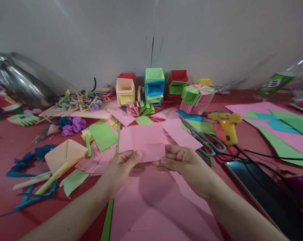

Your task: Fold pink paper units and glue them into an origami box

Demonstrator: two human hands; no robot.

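Between my two hands is a creased piece of pink paper [148, 135], raised above the table and tilted toward me. My left hand [127, 162] pinches its lower left edge with the thumb on top. At the lower right corner, my right hand [175, 159] grips it between thumb and curled fingers. Fold lines cross the paper; its back side is hidden. Underneath lies a large pink sheet [164, 207] with my hands' shadow on it. Loose green paper [103, 135] and pink scraps lie to the left, and grey-green scissors [208, 142] rest to the right.
Folded paper boxes [154, 87] stand along the wall. A yellow glue gun [228, 124] with a glowing orange light sits at right, its black cable crossing a phone [264, 197]. Coloured sheets [287, 129] lie far right. Wooden sticks [80, 102] and a metal jug [18, 80] are at left.
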